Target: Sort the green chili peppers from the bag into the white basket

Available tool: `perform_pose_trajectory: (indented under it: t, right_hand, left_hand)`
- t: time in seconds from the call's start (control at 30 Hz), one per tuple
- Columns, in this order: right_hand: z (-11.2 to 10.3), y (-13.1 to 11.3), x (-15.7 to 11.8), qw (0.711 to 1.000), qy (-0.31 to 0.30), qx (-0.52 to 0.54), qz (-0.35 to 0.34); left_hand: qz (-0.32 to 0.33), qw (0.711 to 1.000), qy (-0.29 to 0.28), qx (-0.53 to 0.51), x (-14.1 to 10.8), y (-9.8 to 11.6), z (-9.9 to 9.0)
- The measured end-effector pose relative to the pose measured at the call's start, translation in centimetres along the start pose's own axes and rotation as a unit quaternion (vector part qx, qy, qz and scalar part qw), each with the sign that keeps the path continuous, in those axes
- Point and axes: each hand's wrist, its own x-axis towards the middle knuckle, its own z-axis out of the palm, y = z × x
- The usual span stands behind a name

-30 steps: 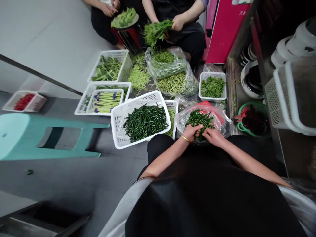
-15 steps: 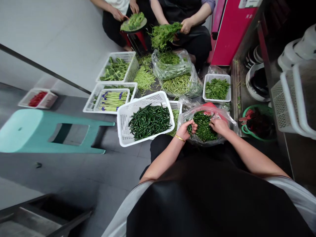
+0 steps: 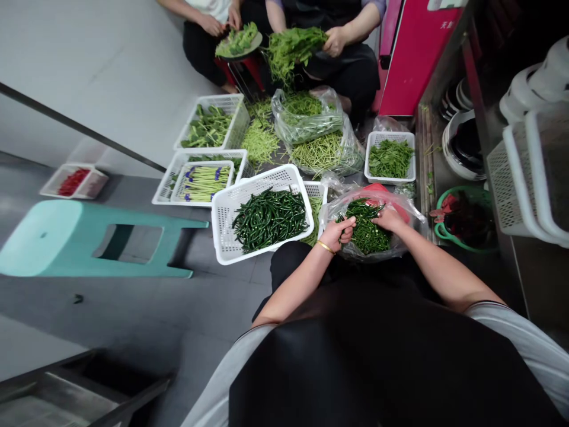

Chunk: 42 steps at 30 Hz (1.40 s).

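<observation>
Green chili peppers [image 3: 370, 232] fill an open clear plastic bag [image 3: 331, 209] in front of my lap. My left hand [image 3: 338, 233], with a gold bangle at the wrist, is closed around some of the green peppers at the bag's left side. At the bag's right part, my right hand [image 3: 386, 219] reaches down to the peppers, its fingertips pressed together; what they pinch is too small to make out. Left of the bag, a tilted white basket [image 3: 226, 230] holds a heap of dark green peppers [image 3: 271, 218].
Two people sit opposite, hands on leafy greens [image 3: 296, 47]. White baskets of vegetables [image 3: 237, 127] stand left of a bag of green stems [image 3: 320, 151]. A small basket [image 3: 370, 169] and a green basin [image 3: 444, 231] are at right, a turquoise stool [image 3: 40, 237] at left.
My left hand has closed more and turned, its peppers now mostly covered. My right hand has moved slightly left over the bag. The people opposite have shifted their hands a little.
</observation>
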Motion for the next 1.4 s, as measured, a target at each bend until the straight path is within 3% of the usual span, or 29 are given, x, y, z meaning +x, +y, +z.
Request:
perform_pose_trajectory:
  t: [0.13, 0.23, 0.33, 0.5, 0.63, 0.77, 0.83, 0.93, 1.03, 1.13, 1.27, 1.4]
  right_hand:
    - [0.0, -0.3, -1.3, 0.998, 0.013, 0.055, 0.016]
    - [-1.2, -0.8, -3.1, 0.988, 0.078, 0.109, -0.075]
    - [-1.7, -1.6, -4.3, 0.972, 0.098, 0.172, -0.128]
    - [0.6, -1.7, -5.7, 0.925, 0.057, 0.370, -0.061]
    - [2.5, -2.3, -5.8, 0.909, -0.016, 0.410, -0.070]
    - [0.8, -1.6, -4.4, 0.938, 0.080, 0.337, -0.019]
    - [-0.1, -1.0, -4.2, 0.970, 0.112, 0.217, -0.008]
    - [0.6, -1.8, -5.5, 0.998, 0.037, 0.017, -0.044]
    - [3.4, -4.2, -7.0, 0.995, -0.035, -0.090, -0.036]
    - [5.2, -5.6, -7.4, 0.994, -0.040, -0.106, -0.012]
    - [4.2, -5.0, -7.5, 0.997, -0.018, -0.080, -0.002]
    - [2.4, -4.5, -8.9, 0.991, 0.036, -0.079, -0.103]
  left_hand:
    - [0.018, 0.997, 0.042, 0.068, 0.8, -0.1, 0.6]
    - [0.034, 0.987, 0.089, 0.131, 1.9, -0.2, 1.7]
    - [0.049, 0.984, 0.078, 0.154, 2.4, -0.2, 2.5]
    - [0.028, 0.993, 0.062, 0.101, 2.2, -0.7, 2.0]
    - [0.020, 0.997, 0.064, 0.043, 2.7, -1.4, 1.7]
    - [0.007, 0.993, 0.117, -0.008, 2.9, -0.2, 1.1]
    - [0.015, 0.995, 0.091, -0.027, 2.4, 0.7, 0.2]
    - [0.037, 0.998, 0.038, -0.035, 1.4, 1.5, -0.9]
    - [0.035, 0.999, 0.022, 0.004, 0.9, 1.2, -1.0]
    - [0.030, 0.995, 0.058, 0.077, 0.7, 0.4, -0.4]
    - [0.010, 0.982, 0.119, 0.143, 0.7, -0.7, 0.4]
    - [0.012, 0.984, 0.093, 0.150, 1.0, -1.6, 1.3]
